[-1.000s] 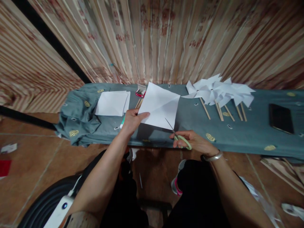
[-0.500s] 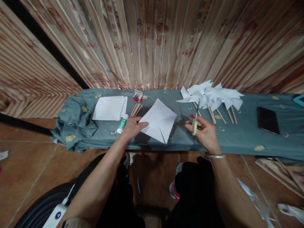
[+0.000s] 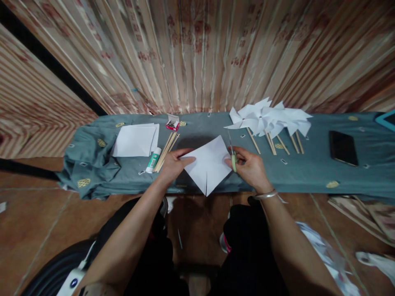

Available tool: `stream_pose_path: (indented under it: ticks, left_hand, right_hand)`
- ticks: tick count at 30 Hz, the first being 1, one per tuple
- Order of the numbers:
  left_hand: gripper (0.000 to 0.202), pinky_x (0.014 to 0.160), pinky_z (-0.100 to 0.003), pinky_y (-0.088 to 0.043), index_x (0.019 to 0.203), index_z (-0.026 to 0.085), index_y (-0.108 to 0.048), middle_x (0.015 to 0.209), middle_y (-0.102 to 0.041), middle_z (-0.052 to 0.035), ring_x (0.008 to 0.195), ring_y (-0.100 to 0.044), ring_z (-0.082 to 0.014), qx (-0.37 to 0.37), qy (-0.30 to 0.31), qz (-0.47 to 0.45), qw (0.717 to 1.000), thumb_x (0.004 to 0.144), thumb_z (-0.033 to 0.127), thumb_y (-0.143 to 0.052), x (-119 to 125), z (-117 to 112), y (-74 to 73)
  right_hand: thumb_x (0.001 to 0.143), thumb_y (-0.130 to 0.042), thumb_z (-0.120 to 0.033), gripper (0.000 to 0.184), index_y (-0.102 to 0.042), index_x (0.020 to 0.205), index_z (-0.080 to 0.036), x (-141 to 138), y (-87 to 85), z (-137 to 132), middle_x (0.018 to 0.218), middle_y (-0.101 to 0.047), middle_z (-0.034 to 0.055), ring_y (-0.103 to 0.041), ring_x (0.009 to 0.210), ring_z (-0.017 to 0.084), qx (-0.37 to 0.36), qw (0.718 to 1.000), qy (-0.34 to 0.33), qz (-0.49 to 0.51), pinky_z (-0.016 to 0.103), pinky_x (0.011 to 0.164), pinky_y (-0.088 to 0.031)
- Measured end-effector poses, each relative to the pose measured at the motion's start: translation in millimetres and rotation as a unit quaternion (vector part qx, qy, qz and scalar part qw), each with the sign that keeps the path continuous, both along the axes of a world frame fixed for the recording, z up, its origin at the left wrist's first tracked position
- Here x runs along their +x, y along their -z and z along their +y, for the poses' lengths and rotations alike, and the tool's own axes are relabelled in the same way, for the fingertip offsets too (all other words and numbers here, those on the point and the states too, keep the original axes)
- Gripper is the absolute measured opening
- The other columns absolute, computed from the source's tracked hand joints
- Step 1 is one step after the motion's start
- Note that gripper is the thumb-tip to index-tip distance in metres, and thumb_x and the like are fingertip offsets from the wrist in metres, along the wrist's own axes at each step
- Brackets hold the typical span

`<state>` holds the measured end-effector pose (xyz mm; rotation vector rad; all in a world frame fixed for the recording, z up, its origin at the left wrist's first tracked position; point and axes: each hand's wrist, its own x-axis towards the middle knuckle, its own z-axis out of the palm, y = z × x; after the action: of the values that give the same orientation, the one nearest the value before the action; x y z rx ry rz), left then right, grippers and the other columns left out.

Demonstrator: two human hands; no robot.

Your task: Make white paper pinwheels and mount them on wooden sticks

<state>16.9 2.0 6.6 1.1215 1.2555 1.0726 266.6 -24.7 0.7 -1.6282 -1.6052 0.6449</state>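
My left hand [image 3: 175, 165] pinches the left corner of a white paper square [image 3: 210, 164], held like a diamond above the cloth. A slit runs up from the paper's near corner. My right hand [image 3: 249, 167] is closed on green-handled scissors [image 3: 233, 160], blades pointing away from me, with the thumb at the paper's right corner. Beside my left hand lie several wooden sticks [image 3: 167, 150] and a green and white glue stick [image 3: 153, 160]. Past my right hand are several white paper pinwheels [image 3: 268, 117] on sticks.
A stack of white paper [image 3: 134, 140] sits at the left on the grey-green cloth [image 3: 305, 174]. Behind the sticks is a small open red box [image 3: 172, 123] of metal pins. A black phone [image 3: 343, 148] lies to the right. Pleated curtains [image 3: 191, 53] hang behind.
My right hand has moved left with the scissors and now meets the paper's right corner. The paper has turned slightly, bringing its slit corner toward me.
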Motion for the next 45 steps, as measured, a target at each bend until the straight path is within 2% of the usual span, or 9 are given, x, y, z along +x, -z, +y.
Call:
stream_pose_path:
  ticks: [3,7,10,13,17,23,29,37,45]
  left_hand:
    - [0.074,0.083,-0.031,-0.051,0.119,0.017,-0.064,0.106,-0.071,-0.0078,0.097,-0.066,-0.0207,0.017,-0.069,-0.080,0.994,0.050,0.034,-0.085,4.3,0.6,1.6]
    - [0.077,0.096,-0.036,-0.048,0.124,0.016,-0.059,0.123,-0.066,-0.0134,0.114,-0.061,-0.0246,-0.024,-0.012,-0.162,0.986,0.055,0.039,-0.085,17.7,-9.2,4.8]
    - [0.070,0.097,-0.037,-0.048,0.114,0.016,-0.064,0.120,-0.068,-0.0125,0.113,-0.063,-0.0267,-0.029,0.028,-0.180,0.983,0.052,0.036,-0.087,31.4,-19.9,8.3]
    - [0.061,0.095,-0.038,-0.049,0.106,0.015,-0.068,0.108,-0.073,-0.0104,0.103,-0.067,-0.0249,-0.043,0.021,-0.173,0.984,0.052,0.036,-0.087,43.1,-26.6,13.4]
    - [0.065,0.099,-0.043,-0.048,0.104,0.015,-0.069,0.105,-0.074,-0.0113,0.107,-0.066,-0.0285,-0.034,0.001,-0.114,0.993,0.045,0.033,-0.089,55.2,-26.8,20.3]
    - [0.057,0.102,-0.044,-0.048,0.111,0.016,-0.068,0.111,-0.072,-0.0101,0.107,-0.066,-0.0282,0.032,-0.007,-0.063,0.997,0.059,0.034,-0.084,63.8,-21.7,17.9]
    - [0.039,0.112,-0.040,-0.040,0.106,0.021,-0.070,0.114,-0.072,-0.0055,0.117,-0.060,-0.0271,0.103,-0.064,0.033,0.992,0.068,0.023,-0.076,50.5,-7.9,11.3]
    - [0.049,0.101,-0.041,-0.048,0.113,0.019,-0.067,0.110,-0.072,-0.0073,0.106,-0.065,-0.0272,0.092,-0.106,0.007,0.990,0.066,0.024,-0.078,39.6,-2.7,8.4]
    - [0.058,0.096,-0.034,-0.051,0.113,0.014,-0.063,0.109,-0.072,-0.0103,0.103,-0.067,-0.0231,0.140,-0.177,-0.027,0.974,0.059,0.024,-0.080,18.3,10.2,-0.1]
  right_hand:
    - [0.071,-0.070,-0.042,0.049,-0.069,0.114,-0.019,1.4,2.3,3.3,0.069,-0.069,0.0009,-0.059,0.062,0.017,0.017,0.998,0.054,0.018,0.030,0.065,-0.047]
    - [0.071,-0.070,-0.042,0.051,-0.067,0.115,-0.016,1.2,9.8,10.8,0.064,-0.065,-0.0018,-0.057,0.061,0.015,0.032,0.990,0.111,0.084,0.028,0.064,-0.046]
    - [0.069,-0.071,-0.043,0.050,-0.067,0.112,-0.017,-3.0,14.6,17.4,0.065,-0.065,-0.0023,-0.058,0.065,0.015,0.033,0.982,0.128,0.137,0.027,0.063,-0.046]
    - [0.065,-0.073,-0.048,0.052,-0.066,0.107,-0.018,-11.3,15.9,23.3,0.067,-0.066,-0.0022,-0.059,0.066,0.016,0.025,0.966,0.131,0.220,0.027,0.062,-0.046]
    - [0.061,-0.074,-0.050,0.053,-0.064,0.102,-0.019,-25.5,12.2,26.7,0.072,-0.069,-0.0005,-0.062,0.069,0.017,0.021,0.944,0.122,0.307,0.028,0.063,-0.049]
    - [0.064,-0.074,-0.044,0.047,-0.065,0.102,-0.018,-43.3,9.2,23.9,0.086,-0.074,0.0059,-0.067,0.076,0.019,0.005,0.950,0.100,0.296,0.030,0.067,-0.052]
    - [0.063,-0.074,-0.048,0.047,-0.066,0.099,-0.018,-50.6,8.3,19.7,0.085,-0.074,0.0052,-0.068,0.078,0.020,-0.025,0.947,0.068,0.314,0.030,0.068,-0.052]
    - [0.055,-0.082,-0.050,0.052,-0.067,0.095,-0.021,-53.7,1.1,7.1,0.079,-0.072,0.0009,-0.064,0.074,0.017,-0.084,0.924,-0.002,0.374,0.028,0.068,-0.051]
    - [0.071,-0.074,-0.055,0.051,-0.065,0.107,-0.020,-47.3,0.4,-19.8,0.084,-0.072,0.0028,-0.061,0.073,0.014,-0.161,0.922,-0.130,0.328,0.027,0.068,-0.047]
